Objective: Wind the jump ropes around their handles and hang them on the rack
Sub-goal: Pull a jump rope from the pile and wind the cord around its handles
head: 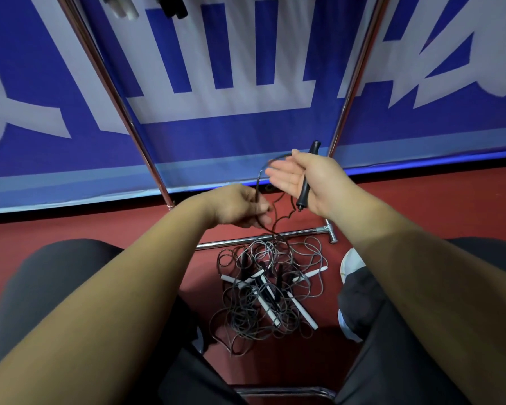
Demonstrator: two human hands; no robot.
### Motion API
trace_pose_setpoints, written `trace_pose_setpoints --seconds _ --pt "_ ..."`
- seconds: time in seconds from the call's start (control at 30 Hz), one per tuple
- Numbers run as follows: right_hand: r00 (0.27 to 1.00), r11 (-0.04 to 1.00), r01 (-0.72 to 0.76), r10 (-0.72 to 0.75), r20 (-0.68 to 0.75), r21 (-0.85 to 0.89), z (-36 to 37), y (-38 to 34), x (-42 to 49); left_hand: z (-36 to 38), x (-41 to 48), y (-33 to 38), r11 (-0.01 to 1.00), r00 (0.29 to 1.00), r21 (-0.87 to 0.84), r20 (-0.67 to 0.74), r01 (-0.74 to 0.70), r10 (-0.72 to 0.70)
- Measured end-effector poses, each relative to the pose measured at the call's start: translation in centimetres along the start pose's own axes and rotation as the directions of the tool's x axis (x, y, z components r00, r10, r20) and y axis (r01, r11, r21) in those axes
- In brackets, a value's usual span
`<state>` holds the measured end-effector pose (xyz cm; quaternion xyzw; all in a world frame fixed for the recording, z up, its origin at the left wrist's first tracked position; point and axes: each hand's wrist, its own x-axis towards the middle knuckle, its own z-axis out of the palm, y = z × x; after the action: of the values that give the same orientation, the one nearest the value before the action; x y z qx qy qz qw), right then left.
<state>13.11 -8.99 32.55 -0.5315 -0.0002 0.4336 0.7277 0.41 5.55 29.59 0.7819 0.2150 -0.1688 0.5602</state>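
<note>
My right hand point(307, 176) holds a black jump rope handle point(304, 187) in the crook of the thumb, while its fingers stretch out straight to the left. The thin dark rope point(265, 168) arcs from the handle's top over to my left hand point(240, 207), which pinches it. From there the rope drops to a tangled pile of jump ropes point(269, 293) with black and white handles on the red floor between my knees. The chrome rack stands behind, with slanted poles point(111, 92) and a base bar point(260, 239).
Wound ropes, one white-handled point(123, 8) and one black-handled point(173, 7), hang at the rack's top. A blue and white banner point(246, 135) backs the rack. My white shoe point(351, 263) sits right of the pile. A chrome seat edge point(284, 391) runs along the bottom.
</note>
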Motion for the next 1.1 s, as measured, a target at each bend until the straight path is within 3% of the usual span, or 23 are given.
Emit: trace_pose_setpoints --seconds 0.07,0.17,0.27,0.37,0.6,0.67,0.73,0.83,0.9,0.93,1.1 --pt "0.998 0.972 -0.062 0.056 -0.034 -0.227 -0.4 0.3 0.3 -0.7 -0.3 1.0 0.986 0.996 -0.161 -0.083 -0.036 0.023" --pt "0.993 0.812 -0.114 0.093 -0.065 -0.572 -0.7 1.3 0.3 -1.7 -0.8 2.4 0.921 0.966 -0.368 -0.256 -0.124 0.028" --pt "0.982 0.66 -0.117 0.188 0.013 -0.742 -0.5 2.0 -0.4 -2.7 -1.0 2.9 0.782 0.925 -0.592 -0.377 -0.196 -0.054" --pt "0.962 0.59 -0.051 0.245 0.118 -0.806 -0.2 2.5 -1.1 -3.8 -1.1 2.9 0.617 0.916 -0.747 -0.388 -0.247 -0.103" --pt "0.93 0.746 0.014 0.234 0.283 -0.665 0.6 2.7 -1.5 -4.7 -0.9 1.9 0.445 0.9 -0.829 -0.423 -0.338 -0.103" --pt "0.947 0.818 0.0 0.185 0.264 -0.575 0.9 2.4 -1.7 -4.8 -0.7 1.6 0.525 0.89 -0.794 -0.435 -0.307 -0.137" --pt "0.968 0.888 -0.011 0.125 0.217 -0.46 1.4 2.1 -2.0 -4.3 -0.7 1.4 0.696 0.906 -0.698 -0.389 -0.172 -0.167" --pt "0.982 0.967 -0.028 0.074 0.174 -0.251 1.9 1.6 -2.3 -2.2 -1.0 0.6 0.941 0.98 -0.314 -0.102 0.129 -0.169" --pt "0.991 0.99 -0.018 0.037 0.132 -0.139 2.0 1.2 -2.1 -1.2 -0.8 -0.4 0.983 0.976 -0.004 0.124 0.181 -0.179" --pt "0.994 0.995 -0.004 0.015 0.105 -0.097 2.0 1.0 -1.9 -0.8 -0.7 -0.9 0.982 0.959 0.07 0.212 0.178 -0.189" --pt "0.999 0.994 0.038 -0.036 -0.025 0.1 1.0 0.4 -0.6 -0.9 -1.1 -0.6 0.975 0.887 0.064 0.405 0.213 -0.22"
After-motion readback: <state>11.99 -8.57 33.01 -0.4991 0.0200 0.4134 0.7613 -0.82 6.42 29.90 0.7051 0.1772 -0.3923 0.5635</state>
